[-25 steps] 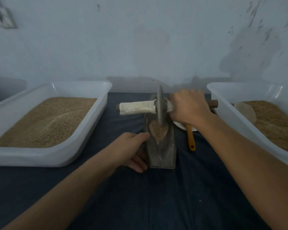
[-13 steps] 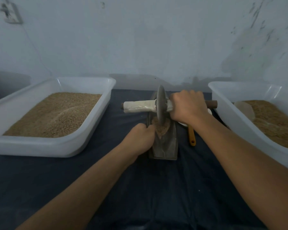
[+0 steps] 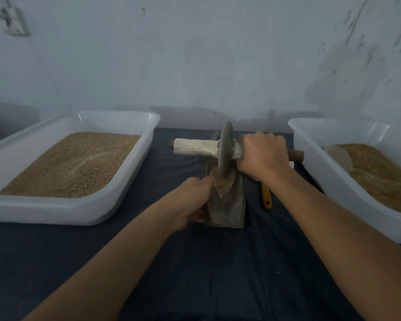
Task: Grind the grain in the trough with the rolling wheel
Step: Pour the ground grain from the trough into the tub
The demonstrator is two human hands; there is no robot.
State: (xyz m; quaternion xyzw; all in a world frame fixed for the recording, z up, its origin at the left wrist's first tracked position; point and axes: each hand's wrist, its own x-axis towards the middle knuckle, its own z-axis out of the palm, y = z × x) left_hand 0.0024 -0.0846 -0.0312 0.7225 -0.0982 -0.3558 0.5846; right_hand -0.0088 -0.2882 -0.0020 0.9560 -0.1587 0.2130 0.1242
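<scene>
The metal trough (image 3: pixel 226 205) stands in the middle of the counter (image 3: pixel 195 262), which is covered in dark cloth, and a small heap of grain (image 3: pixel 220 181) lies in its far half. The rolling wheel (image 3: pixel 225 150) stands on edge in the trough, its lower rim sunk in the grain. The right hand (image 3: pixel 262 154) has its grip clamped round the axle handle just right of the wheel; the brown end of the handle juts out beyond the fist (the left half of the axle, wrapped in pale tape, is free). The left hand (image 3: pixel 190 200) grips the trough's left wall, fingers curled against it. A white tray (image 3: pixel 79 209) of grain sits to the left, another white tray (image 3: pixel 333 181) to the right. An orange-handled tool (image 3: pixel 266 198) lies just right of the trough, partly hidden under the right forearm.
</scene>
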